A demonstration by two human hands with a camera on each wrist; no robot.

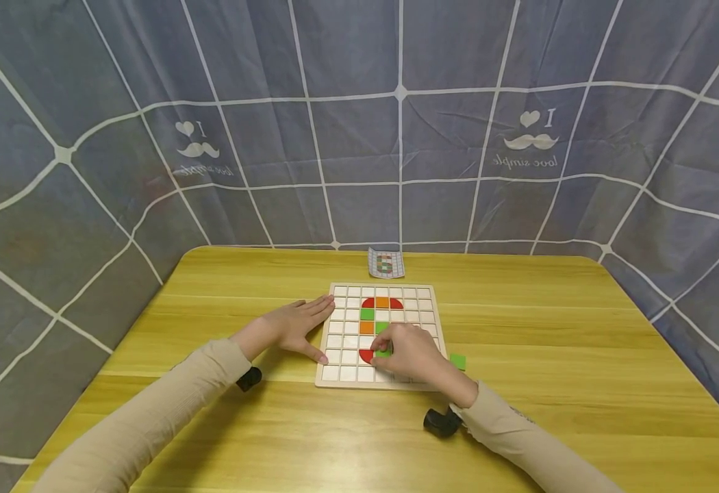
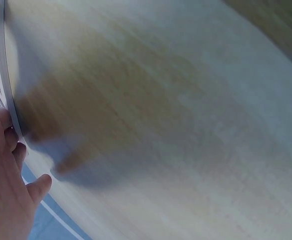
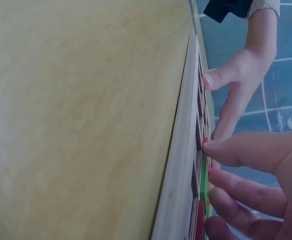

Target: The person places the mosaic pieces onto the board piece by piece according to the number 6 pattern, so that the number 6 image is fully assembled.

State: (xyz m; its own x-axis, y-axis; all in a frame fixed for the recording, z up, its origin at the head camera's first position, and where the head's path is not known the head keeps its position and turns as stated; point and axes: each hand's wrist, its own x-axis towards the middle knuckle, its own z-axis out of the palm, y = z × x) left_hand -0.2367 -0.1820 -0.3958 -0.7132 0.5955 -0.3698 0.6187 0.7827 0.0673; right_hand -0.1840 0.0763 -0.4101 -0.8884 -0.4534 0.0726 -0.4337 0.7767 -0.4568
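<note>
A pale wooden grid board (image 1: pixel 331 373) lies on the table. My left hand (image 1: pixel 300 325) spreads along its left edge, thumb and fingertips touching the frame. Over the board's lower middle, my right hand (image 1: pixel 410 350) has curled fingers, thumb and index finger at the sides of a green square tile (image 1: pixel 383 354). The right wrist view shows that green tile (image 3: pixel 203 180) edge-on beneath the fingertips. Left of it sits a red rounded tile (image 1: pixel 366 356). Farther up are an orange tile (image 1: pixel 367 328), a green tile (image 1: pixel 368 314) and a top row of red and orange. My right hand hides some cells.
Behind the board lies a small card (image 1: pixel 386 263) printed with a coloured grid pattern. A loose green tile (image 1: pixel 457 361) rests on the table (image 1: pixel 538 329) just right of the board. A grey cloth (image 1: pixel 359 137) with white lines hangs around the table.
</note>
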